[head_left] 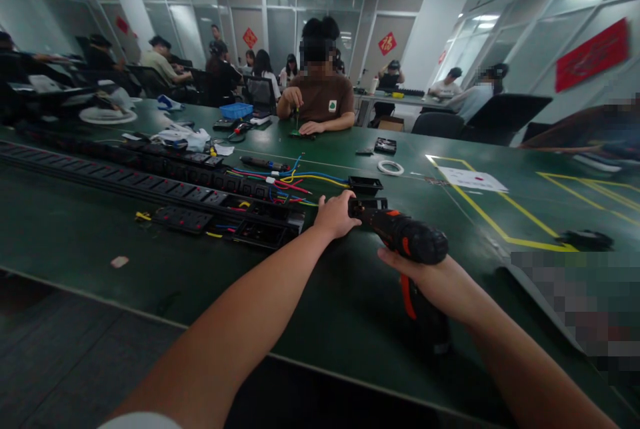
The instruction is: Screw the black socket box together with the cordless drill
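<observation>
1. Nearest to the camera are two bare forearms, which reach over the near edge of the green bench.
2. The right hand is closed around the handle of a black and orange power drill; the drill points toward the left hand.
3. The left hand is narrow, with its fingers on the left end of a small black frame. The nose of the drill is at this frame, but I cannot tell if the tip touches it.
4. The frame is between the near and far edges of the bench. Just behind it there is a second black housing, near the ends of coloured wires.
5. Along the left part of the bench lies a long black socket strip, reaching toward its left edge. A short socket piece is between this strip and the near edge.
6. To the right of the hands, yellow tape marks the bench, and a white paper lies there.
7. At the far edge, a person in a brown shirt holds a screwdriver over a green board.
</observation>
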Motion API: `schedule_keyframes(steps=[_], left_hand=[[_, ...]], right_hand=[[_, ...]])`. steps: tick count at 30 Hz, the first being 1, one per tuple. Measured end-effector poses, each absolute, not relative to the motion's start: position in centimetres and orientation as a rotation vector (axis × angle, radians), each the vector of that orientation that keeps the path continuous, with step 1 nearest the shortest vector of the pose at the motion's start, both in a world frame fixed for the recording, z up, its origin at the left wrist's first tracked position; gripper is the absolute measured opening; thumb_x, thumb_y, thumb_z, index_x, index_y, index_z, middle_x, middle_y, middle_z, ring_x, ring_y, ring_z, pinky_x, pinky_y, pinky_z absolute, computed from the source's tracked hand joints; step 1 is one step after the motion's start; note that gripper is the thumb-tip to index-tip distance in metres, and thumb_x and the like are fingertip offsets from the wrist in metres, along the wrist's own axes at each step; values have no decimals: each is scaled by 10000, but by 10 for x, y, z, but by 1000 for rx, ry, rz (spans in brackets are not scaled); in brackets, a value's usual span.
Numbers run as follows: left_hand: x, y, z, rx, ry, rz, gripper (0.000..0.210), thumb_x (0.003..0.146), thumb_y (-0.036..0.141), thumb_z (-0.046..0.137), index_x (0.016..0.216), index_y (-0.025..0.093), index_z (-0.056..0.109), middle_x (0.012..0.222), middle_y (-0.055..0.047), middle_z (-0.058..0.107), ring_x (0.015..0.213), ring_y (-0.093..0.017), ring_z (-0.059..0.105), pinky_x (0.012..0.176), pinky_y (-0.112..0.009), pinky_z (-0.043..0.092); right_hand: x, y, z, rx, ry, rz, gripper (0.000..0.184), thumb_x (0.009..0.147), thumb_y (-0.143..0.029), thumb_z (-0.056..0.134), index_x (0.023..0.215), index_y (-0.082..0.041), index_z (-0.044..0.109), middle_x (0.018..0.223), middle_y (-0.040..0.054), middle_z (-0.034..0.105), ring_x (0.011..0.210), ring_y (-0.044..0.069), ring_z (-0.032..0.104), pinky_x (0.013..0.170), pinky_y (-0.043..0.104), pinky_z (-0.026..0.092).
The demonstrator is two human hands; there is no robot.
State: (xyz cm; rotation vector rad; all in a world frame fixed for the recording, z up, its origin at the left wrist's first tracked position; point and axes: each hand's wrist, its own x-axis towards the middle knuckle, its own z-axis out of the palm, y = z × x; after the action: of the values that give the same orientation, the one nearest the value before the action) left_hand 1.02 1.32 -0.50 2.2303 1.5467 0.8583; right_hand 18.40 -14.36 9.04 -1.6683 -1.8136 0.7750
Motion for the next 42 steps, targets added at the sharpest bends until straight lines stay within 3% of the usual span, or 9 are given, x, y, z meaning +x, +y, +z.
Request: schedule_keyframes(steps=[4, 11, 18, 42], left_hand=[[10, 14, -3, 2234, 1507, 864, 636, 824, 412, 813, 1394, 320, 546, 1437, -45, 658, 1365, -311, 564, 1255, -609, 200], [9, 14, -2, 2221, 1500, 859, 593, 804, 368, 842, 1340, 336, 592, 1383, -26, 688, 1342, -296, 583, 1252, -621, 202], [8, 13, -2, 2208, 1479, 843, 591, 820, 348, 821, 1356, 351, 573, 1377, -10, 700, 1343, -292, 589, 1260, -650, 155], [4, 12, 0, 2257, 1479, 812, 599, 838, 337, 793, 1395, 356, 573, 1404, -22, 686, 1359, -324, 570, 1257, -688, 118]], right_hand=[[182, -141, 91, -1593, -1742, 884, 460, 780, -544, 795, 1144, -262, 801, 982, 82, 802, 1048, 393, 714, 967, 496, 543], [194, -135, 81, -1572, -1579, 1090, 421, 765, -540, 823, 1047, -232, 770, 943, 55, 776, 928, 301, 705, 834, 409, 543], [203, -133, 81, -1559, -1448, 1206, 368, 720, -521, 831, 868, -201, 726, 801, 28, 713, 654, 206, 640, 616, 337, 495], [205, -132, 77, -1579, -1429, 1172, 323, 711, -490, 809, 794, -198, 698, 710, 20, 674, 627, 205, 621, 599, 346, 493]])
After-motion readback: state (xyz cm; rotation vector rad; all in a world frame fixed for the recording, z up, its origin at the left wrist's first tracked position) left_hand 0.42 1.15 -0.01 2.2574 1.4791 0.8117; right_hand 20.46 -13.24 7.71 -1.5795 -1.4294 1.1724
